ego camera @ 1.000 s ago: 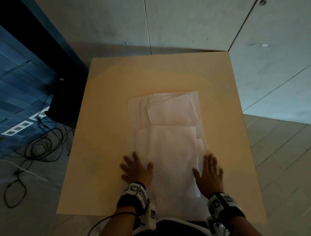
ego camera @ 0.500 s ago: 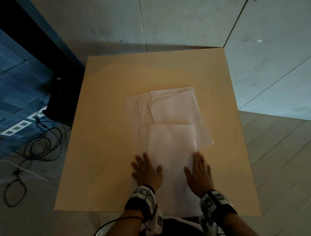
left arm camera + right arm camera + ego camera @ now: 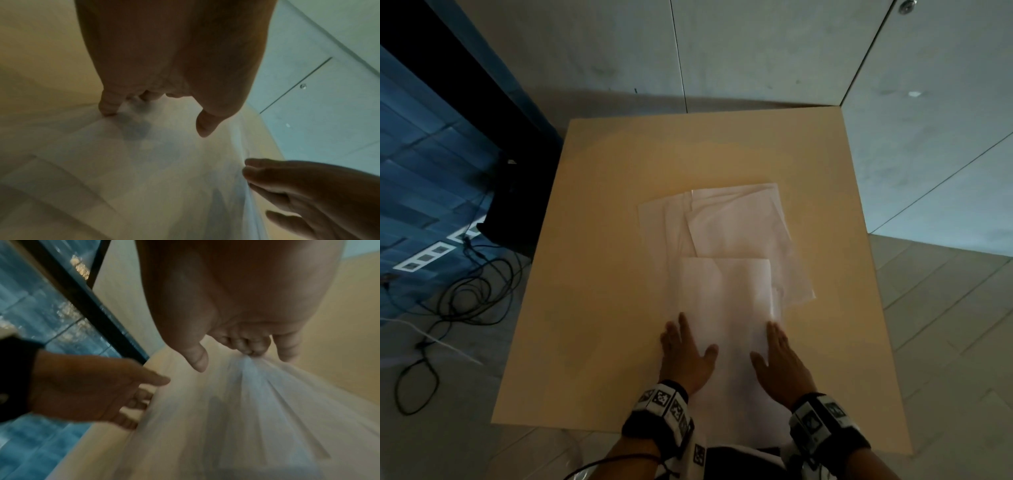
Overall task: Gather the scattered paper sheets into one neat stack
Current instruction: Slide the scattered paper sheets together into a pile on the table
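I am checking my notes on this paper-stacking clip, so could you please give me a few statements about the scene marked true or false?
1. Both hands lie on the table, one on each side of the near paper sheet. True: the left hand is at its left edge, the right hand at its right edge.
2. The sheets already form one squared stack. False: the far sheets lie fanned and askew beyond the near one.
3. The right hand holds a sheet lifted off the table. False: every sheet lies flat.
4. Black cables lie on the floor left of the table. True.
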A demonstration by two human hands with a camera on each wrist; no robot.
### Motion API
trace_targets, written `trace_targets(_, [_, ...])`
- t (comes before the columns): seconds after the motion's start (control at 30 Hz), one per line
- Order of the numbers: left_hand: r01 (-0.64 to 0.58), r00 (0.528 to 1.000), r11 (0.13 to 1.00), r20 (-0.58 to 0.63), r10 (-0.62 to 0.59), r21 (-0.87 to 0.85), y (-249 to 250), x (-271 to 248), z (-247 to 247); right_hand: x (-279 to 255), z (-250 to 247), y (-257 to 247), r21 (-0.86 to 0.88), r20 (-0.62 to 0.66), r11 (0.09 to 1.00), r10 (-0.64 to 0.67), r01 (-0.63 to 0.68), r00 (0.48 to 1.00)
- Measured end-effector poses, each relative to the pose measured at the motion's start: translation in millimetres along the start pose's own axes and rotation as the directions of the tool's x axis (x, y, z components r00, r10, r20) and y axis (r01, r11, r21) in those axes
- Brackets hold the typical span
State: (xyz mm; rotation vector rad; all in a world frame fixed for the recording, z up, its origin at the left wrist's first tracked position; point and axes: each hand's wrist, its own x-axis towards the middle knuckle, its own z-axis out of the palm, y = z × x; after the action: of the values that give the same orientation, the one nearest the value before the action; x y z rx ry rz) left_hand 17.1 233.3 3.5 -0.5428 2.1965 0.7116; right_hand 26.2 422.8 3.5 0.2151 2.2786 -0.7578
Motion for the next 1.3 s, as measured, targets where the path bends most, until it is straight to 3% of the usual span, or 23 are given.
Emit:
trace_targets(0.23, [0.024, 0.976, 1.0, -0.215, -0.02, 0.016, 1, 43, -74, 55, -67, 3, 0.023, -0.218, 0.996, 0.09, -0.087, 0.972])
trace_targets(0.43, [-0.043, 0.985, 0.993, -0.161, 0.06, 0.11, 25, 105, -115, 107, -92, -13, -0.068, -0.17, 0.993, 0.08, -0.093, 0.982])
trace_targets(0.57, [-0.033, 0.991, 0.99, -0.123, 0.05, 0.136, 46, 121, -107, 116, -80, -25, -0.119, -0.178, 0.984, 0.109, -0.131, 0.978])
trace_targets(0.73, [-0.095, 0.982, 0.991, -0.152, 0.109, 0.094, 69, 119, -86, 117, -70, -33, -0.084, -0.162, 0.993, 0.069, -0.084, 0.984])
trace_targets(0.9, [-0.004, 0.976, 1.0, -0.219, 0.006, 0.008, 66, 118, -89, 116, -69, -28, -0.035, -0.212, 0.991, 0.118, -0.128, 0.97])
trace_targets(1.03, [-0.06, 0.982, 0.997, -0.178, 0.067, 0.046, 78, 104, -61, 109, -50, -42, -0.082, -0.185, 0.993, 0.069, -0.085, 0.98])
trace_targets(1.2, [-0.07, 0.962, 0.997, -0.262, 0.073, 0.02, 70, 102, -73, 106, -61, -35, 0.026, -0.211, 0.995, 0.097, -0.094, 0.973])
trace_targets(1.3, [-0.074, 0.969, 0.995, -0.233, 0.087, 0.067, 65, 92, -60, 97, -53, -36, -0.048, -0.195, 0.996, 0.07, -0.08, 0.978])
